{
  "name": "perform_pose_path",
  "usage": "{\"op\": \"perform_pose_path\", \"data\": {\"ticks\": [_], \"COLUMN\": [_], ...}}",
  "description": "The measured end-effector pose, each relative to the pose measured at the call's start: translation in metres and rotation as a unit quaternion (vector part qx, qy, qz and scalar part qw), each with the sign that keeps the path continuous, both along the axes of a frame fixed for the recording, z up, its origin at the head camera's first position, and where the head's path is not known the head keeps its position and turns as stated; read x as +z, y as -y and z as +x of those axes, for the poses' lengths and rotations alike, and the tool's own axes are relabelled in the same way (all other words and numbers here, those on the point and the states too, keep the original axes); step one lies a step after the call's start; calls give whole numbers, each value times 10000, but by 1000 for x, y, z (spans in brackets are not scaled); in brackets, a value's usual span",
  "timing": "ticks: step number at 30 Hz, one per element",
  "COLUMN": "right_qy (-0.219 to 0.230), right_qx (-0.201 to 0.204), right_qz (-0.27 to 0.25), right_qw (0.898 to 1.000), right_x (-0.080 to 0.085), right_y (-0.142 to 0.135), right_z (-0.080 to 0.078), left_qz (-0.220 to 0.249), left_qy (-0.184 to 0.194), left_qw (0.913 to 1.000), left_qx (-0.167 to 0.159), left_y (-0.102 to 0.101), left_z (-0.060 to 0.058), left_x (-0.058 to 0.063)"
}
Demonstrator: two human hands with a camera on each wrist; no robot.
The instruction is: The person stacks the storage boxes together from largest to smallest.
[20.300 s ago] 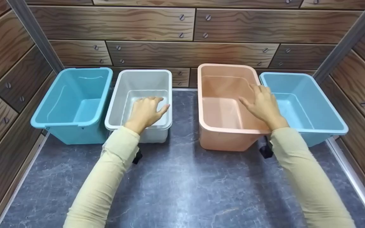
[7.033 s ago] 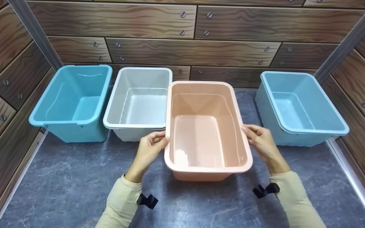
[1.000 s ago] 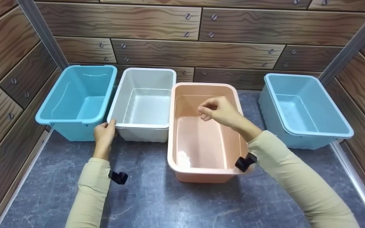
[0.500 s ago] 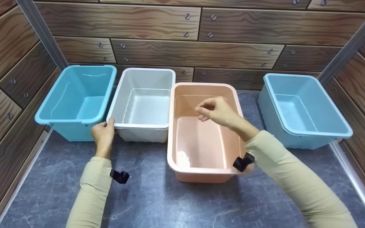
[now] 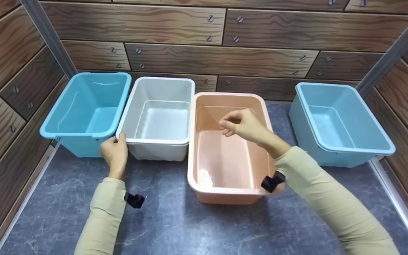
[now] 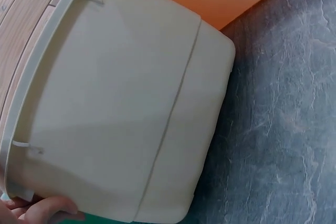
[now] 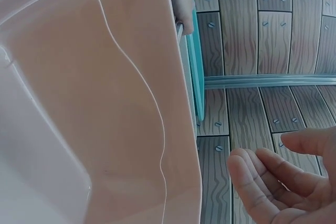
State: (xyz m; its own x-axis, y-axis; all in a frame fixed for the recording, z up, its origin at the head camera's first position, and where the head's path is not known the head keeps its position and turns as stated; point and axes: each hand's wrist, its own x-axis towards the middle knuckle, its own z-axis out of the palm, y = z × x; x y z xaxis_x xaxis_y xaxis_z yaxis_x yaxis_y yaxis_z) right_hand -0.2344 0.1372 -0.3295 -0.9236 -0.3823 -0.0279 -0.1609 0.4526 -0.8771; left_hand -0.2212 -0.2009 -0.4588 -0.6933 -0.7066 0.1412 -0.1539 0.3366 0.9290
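Observation:
My left hand [image 5: 114,153] grips the front left corner of the grey bin [image 5: 158,151], with the thumb on the rim. In the left wrist view, curled fingers [image 6: 47,209] lie under that rim beside the grey bin's outer wall [image 6: 110,93]. Over the peach bin [image 5: 225,196] hovers my right hand [image 5: 248,126], its fingers loosely bent and holding nothing. The right wrist view shows the right hand [image 7: 289,182] apart from the peach wall [image 7: 126,129], with a gap between thumb and fingers. The peach bin stands close along the grey bin's right side, nearer to me.
A turquoise bin [image 5: 83,147] stands at the far left, close to the grey one. At the far right is a light blue bin [image 5: 338,159], apart from the peach bin. Wood-patterned walls [image 5: 175,24] enclose the dark marbled tabletop [image 5: 175,226].
Earlier, the peach bin came from beside the light blue bin to the grey bin, both hands on its rim. Just now my left hand has shifted the grey bin slightly left and nearer.

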Motion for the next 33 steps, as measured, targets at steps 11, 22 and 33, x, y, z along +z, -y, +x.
{"op": "perform_pose_path", "data": {"ticks": [11, 22, 33], "right_qy": [94, 277, 307], "right_qx": [231, 543, 709], "right_qz": [34, 562, 713], "right_qw": [9997, 9966, 9945], "right_x": [1, 7, 10], "right_y": [5, 10, 19], "right_z": [2, 1, 0], "left_qz": [-311, -326, -226], "left_qy": [-217, -284, -222], "left_qw": [9993, 9988, 9989], "left_qx": [13, 208, 335], "left_y": [0, 0, 8], "left_z": [6, 9, 14], "left_x": [6, 10, 17]}}
